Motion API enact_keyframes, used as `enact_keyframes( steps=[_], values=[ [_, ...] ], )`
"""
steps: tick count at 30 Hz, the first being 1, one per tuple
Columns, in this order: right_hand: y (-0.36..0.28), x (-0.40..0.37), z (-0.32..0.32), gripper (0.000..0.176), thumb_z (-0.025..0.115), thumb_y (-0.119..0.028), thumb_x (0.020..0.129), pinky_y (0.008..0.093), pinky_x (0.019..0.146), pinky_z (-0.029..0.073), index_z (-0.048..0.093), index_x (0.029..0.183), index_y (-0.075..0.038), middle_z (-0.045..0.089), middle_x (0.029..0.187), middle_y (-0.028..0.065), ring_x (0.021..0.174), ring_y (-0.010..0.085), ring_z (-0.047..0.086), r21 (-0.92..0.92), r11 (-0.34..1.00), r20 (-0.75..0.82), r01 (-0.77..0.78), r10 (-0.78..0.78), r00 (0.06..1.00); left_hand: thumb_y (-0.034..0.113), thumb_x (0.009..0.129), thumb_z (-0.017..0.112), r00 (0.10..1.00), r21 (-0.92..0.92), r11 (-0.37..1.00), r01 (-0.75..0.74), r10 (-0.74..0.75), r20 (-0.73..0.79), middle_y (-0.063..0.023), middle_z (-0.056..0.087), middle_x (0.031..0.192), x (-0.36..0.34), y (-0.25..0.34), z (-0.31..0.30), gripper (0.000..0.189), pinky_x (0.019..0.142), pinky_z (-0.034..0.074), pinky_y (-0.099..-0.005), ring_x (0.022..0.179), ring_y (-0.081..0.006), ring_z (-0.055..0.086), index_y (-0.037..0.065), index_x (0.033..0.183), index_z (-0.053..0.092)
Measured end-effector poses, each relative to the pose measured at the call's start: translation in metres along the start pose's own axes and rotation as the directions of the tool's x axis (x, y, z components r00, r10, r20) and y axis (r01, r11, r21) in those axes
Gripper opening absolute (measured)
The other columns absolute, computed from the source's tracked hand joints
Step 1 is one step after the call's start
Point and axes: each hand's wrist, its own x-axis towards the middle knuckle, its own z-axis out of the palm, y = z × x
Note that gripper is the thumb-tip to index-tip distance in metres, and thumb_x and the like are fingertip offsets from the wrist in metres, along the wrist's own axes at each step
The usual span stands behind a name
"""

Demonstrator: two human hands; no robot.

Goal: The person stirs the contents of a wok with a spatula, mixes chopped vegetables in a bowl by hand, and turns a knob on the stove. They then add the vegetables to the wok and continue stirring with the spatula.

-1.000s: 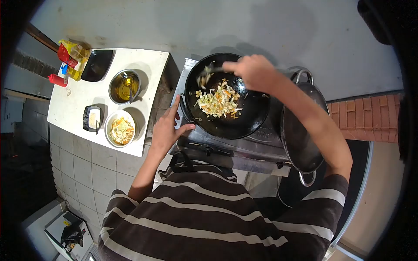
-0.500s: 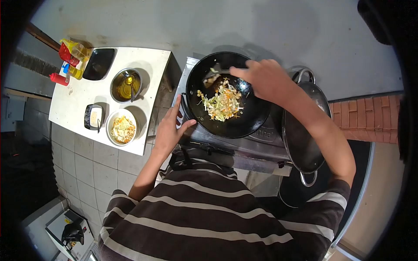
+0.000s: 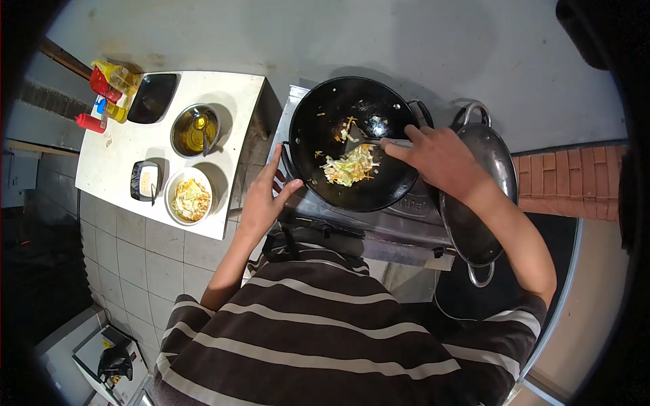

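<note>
Okay, so you've got one wok (image 3: 318, 108), one heap of chopped veg (image 3: 351, 168) in it and one spatula (image 3: 398, 143), your right hand (image 3: 443, 161) with its fingers closed round the handle. Your left hand (image 3: 261, 203) has thumb and forefinger spread wide by a wok handle (image 3: 286, 160); can't tell what the tucked fingers touch. Two round bowls (image 3: 169, 201) on the worktop (image 3: 122, 159). Spatula blade's hard to make out.

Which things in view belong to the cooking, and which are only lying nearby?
Belong to cooking:
wok, left hand at its handle
utensil in right hand
vegetables in wok
stove
probably white bowl of vegetables

Seemingly only nearby:
red bottle
black tray
two-handled pan
</note>
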Motion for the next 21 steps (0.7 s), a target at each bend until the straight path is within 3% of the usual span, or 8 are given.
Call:
enact_keyframes(
  steps=[2, 4, 6, 9, 13, 15, 19, 21],
  values=[
    [-0.008, -0.004, -0.013, 0.037, 0.056, -0.014, 0.089, 0.036, 0.064, 0.05, 0.056, 0.126, -0.02, 0.063, 0.096, 0.0086, 0.084, 0.0226, 0.066, 0.016, 0.999, 0.082, -0.051, 0.05, 0.995, 0.036, 0.085, 0.076, 1.0, 0.011, 1.0, 0.002, -0.002, 0.006, -0.015, 0.062, 0.087, 0.001, -0.003, 0.0, 0.084, 0.064, 0.049, -0.0354, 0.068, -0.0223, 0.059, 0.012, 0.154, 0.035],
    [-0.016, -0.007, -0.019, 0.037, 0.056, -0.015, 0.088, 0.0353, 0.066, 0.05, 0.057, 0.125, -0.019, 0.062, 0.097, 0.0077, 0.086, 0.0218, 0.066, 0.004, 1.0, 0.05, -0.012, 0.012, 0.999, 0.036, 0.085, 0.076, 1.0, 0.025, 1.0, 0.002, -0.003, 0.014, -0.0154, 0.063, 0.087, 0.002, -0.004, 0.0, 0.084, 0.064, 0.049, -0.0355, 0.068, -0.0224, 0.059, 0.012, 0.154, 0.035],
    [-0.022, -0.006, -0.024, 0.033, 0.057, -0.016, 0.087, 0.0334, 0.071, 0.05, 0.06, 0.12, -0.019, 0.059, 0.101, 0.0052, 0.093, 0.0197, 0.063, -0.005, 0.998, 0.005, 0.066, -0.066, 0.998, 0.026, 0.088, 0.074, 0.998, 0.038, 0.998, -0.058, 0.059, -0.007, -0.0099, 0.061, 0.085, 0.002, -0.006, 0.002, 0.081, 0.059, 0.044, -0.0284, 0.064, -0.0134, 0.052, 0.013, 0.155, 0.031],
    [-0.03, 0.001, -0.031, 0.026, 0.058, -0.016, 0.087, 0.0325, 0.074, 0.05, 0.065, 0.112, -0.019, 0.06, 0.096, 0.0036, 0.094, 0.0193, 0.063, 0.045, 0.992, -0.086, 0.121, -0.117, 0.989, 0.035, 0.086, 0.075, 1.0, 0.04, 0.999, -0.025, 0.025, 0.006, -0.0139, 0.062, 0.086, 0.003, -0.005, -0.001, 0.082, 0.065, 0.049, -0.0348, 0.068, -0.0215, 0.058, 0.014, 0.154, 0.034],
    [-0.035, 0.012, -0.001, 0.021, 0.058, -0.016, 0.087, 0.032, 0.076, 0.049, 0.068, 0.105, -0.02, 0.06, 0.092, 0.0021, 0.094, 0.019, 0.063, 0.107, 0.968, -0.14, 0.226, -0.21, 0.968, 0.035, 0.087, 0.074, 0.999, 0.053, 0.999, 0.009, -0.011, 0.047, -0.0132, 0.061, 0.085, 0.003, 0.002, -0.005, 0.082, 0.065, 0.049, -0.0345, 0.068, -0.0212, 0.058, 0.014, 0.154, 0.034],
    [-0.038, 0.016, 0.026, 0.023, 0.058, -0.017, 0.084, 0.0322, 0.075, 0.048, 0.067, 0.105, -0.021, 0.058, 0.094, 0.0005, 0.089, 0.0171, 0.06, 0.001, 0.963, -0.123, 0.268, -0.266, 0.956, 0.035, 0.087, 0.074, 0.999, 0.05, 0.999, -0.006, 0.005, 0.033, -0.0127, 0.061, 0.084, 0.002, -0.001, -0.004, 0.081, 0.065, 0.048, -0.0337, 0.068, -0.0206, 0.058, 0.014, 0.154, 0.034],
    [-0.026, 0.009, 0.023, 0.025, 0.057, -0.016, 0.085, 0.0313, 0.075, 0.048, 0.067, 0.107, -0.022, 0.06, 0.094, 0.0016, 0.089, 0.0175, 0.061, -0.078, 0.972, -0.073, 0.222, -0.227, 0.971, 0.035, 0.088, 0.074, 0.999, 0.012, 0.999, -0.049, 0.049, 0.022, -0.0117, 0.061, 0.082, 0.004, -0.003, -0.003, 0.08, 0.063, 0.048, -0.0328, 0.067, -0.0199, 0.057, 0.014, 0.155, 0.034],
    [-0.019, 0.0, 0.006, 0.03, 0.056, -0.015, 0.086, 0.0316, 0.077, 0.049, 0.066, 0.113, -0.022, 0.062, 0.092, 0.0022, 0.091, 0.0184, 0.061, -0.042, 0.991, -0.048, 0.131, -0.133, 0.99, 0.034, 0.088, 0.073, 0.999, 0.011, 1.0, -0.023, 0.023, 0.035, -0.0106, 0.062, 0.081, 0.003, -0.005, -0.004, 0.08, 0.062, 0.047, -0.0323, 0.066, -0.0194, 0.057, 0.015, 0.155, 0.034]
  ],
)
